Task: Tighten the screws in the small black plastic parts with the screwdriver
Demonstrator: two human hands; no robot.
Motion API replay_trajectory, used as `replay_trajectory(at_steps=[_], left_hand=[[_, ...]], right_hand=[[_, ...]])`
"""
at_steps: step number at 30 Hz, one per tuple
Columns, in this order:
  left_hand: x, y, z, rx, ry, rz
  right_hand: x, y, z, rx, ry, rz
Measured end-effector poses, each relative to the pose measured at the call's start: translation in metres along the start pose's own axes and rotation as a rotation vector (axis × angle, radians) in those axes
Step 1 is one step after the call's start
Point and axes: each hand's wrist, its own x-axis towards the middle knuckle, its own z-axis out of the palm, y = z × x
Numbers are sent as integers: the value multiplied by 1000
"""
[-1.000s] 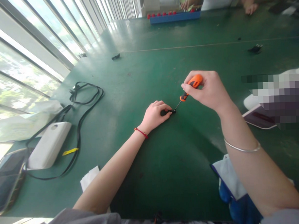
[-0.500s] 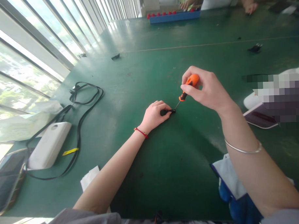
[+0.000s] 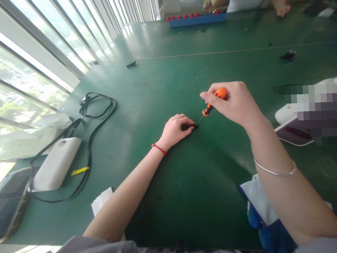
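Note:
My left hand (image 3: 174,130) rests on the green table (image 3: 187,185), fingers curled and pinched on a small black part (image 3: 188,126). My right hand (image 3: 234,102) is closed round the orange handle of a small screwdriver (image 3: 214,99). The screwdriver slants down to the left and its thin tip touches the right end of the black part. A red cord sits on my left wrist and a silver bangle on my right.
A white box (image 3: 56,163) with a looped black cable (image 3: 98,110) lies at the left, beside a dark tablet (image 3: 8,202). Small black parts (image 3: 131,64) (image 3: 287,56) lie farther back. Another person's hands (image 3: 282,10) work near a blue rack (image 3: 196,18). White and blue items (image 3: 259,208) sit near my right forearm.
My right hand's fingers have shifted on the screwdriver handle, turning it slightly; the tip stays on the black part. My left hand has not moved.

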Motion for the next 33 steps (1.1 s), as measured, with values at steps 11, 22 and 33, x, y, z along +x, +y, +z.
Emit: replay_trajectory(at_steps=[11,22,33], left_hand=[[0,1,1,24,8,24],[-2,1,2,-6,70,10],[-5,-1,3,-85,89,-22]], right_hand=[[-3,-11,1,-75,36,0],[-20,-16,0,-105,90,115],[-85,-1,24,291,267,312]])
